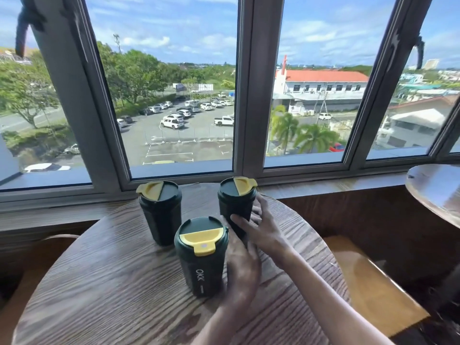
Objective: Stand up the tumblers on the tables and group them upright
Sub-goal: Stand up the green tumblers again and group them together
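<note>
Three dark green tumblers with yellow lid flaps stand upright on the round wooden table (104, 290). The near tumbler (200, 257), marked OKK, is at the table's middle. My left hand (242, 272) wraps its right side. The far right tumbler (236, 200) stands behind it. My right hand (261, 226) holds this one low down, with the thumb on the front and the fingers round the right side. The far left tumbler (159, 210) stands free, a short gap from the other two.
A window ledge (74, 210) and large windows run behind the table. A second round table (433, 190) is at the right edge. Wooden seats sit below, one at the right (368, 285) and a curved one at the left (59, 236).
</note>
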Demonstrator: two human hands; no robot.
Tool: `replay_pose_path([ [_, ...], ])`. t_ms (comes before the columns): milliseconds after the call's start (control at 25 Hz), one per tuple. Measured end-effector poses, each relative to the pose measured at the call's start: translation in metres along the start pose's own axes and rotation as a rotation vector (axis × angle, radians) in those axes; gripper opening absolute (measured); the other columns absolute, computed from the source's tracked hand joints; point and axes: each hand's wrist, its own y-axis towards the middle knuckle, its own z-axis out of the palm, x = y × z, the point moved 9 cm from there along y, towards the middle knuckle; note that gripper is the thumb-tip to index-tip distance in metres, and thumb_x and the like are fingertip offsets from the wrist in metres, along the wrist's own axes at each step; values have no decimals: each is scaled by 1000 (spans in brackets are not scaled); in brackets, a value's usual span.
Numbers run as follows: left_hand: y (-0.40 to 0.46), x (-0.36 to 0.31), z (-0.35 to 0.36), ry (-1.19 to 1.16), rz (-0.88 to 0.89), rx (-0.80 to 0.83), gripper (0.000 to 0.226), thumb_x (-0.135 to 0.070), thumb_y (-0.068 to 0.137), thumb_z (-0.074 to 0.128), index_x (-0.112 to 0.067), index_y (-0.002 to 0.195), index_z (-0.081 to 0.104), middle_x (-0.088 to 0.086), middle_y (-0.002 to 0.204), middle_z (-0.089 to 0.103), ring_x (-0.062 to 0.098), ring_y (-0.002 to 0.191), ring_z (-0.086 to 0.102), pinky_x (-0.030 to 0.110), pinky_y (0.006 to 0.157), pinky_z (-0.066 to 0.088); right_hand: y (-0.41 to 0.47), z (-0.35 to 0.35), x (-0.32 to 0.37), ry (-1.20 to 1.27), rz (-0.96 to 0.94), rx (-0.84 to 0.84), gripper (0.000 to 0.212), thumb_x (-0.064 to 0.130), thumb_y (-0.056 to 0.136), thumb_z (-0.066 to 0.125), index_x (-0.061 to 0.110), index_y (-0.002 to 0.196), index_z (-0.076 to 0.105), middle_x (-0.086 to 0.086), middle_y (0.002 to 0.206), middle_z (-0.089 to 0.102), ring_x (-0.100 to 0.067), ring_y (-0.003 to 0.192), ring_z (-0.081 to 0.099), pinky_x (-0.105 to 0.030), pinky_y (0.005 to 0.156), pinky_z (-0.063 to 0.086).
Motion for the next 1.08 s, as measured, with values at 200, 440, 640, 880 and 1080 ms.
replay_pose_path([
  [200,-77,7,-9,59,180,398,75,-29,93,55,-22,153,10,-5,160,9,7,149,7,25,122,10,-43,-9,-10,-120,77,-33,89,54,77,75,43,150,24,-7,151,43,-23,135,49,-44,111,43],
  [440,-109,43,-139,183,414,502,37,-50,82,63,-40,118,58,-27,135,49,-9,126,47,16,102,42,-66,-12,-8,-189,77,-40,88,59,74,71,42,149,28,-10,152,44,-24,132,51,-44,107,46],
  [640,-66,77,-196,-13,179,210,24,-32,83,70,-26,105,64,-4,105,69,11,96,70,22,82,57,-55,9,1,-182,29,-73,96,44,78,76,34,154,18,-17,156,35,-21,129,50,-34,101,42],
  [880,18,85,-186,28,75,26,75,-31,78,76,-14,140,37,10,135,52,22,111,60,20,81,53,-32,20,-1,-167,-43,-88,101,30,77,84,34,151,16,-14,147,47,-23,128,52,-53,112,41],
  [1080,64,75,-162,-164,66,142,108,-36,64,86,-27,146,18,-6,136,48,16,124,52,37,106,43,-8,12,-4,-174,-92,-80,95,14,81,81,30,148,17,-7,133,55,-20,118,57,-41,102,47],
])
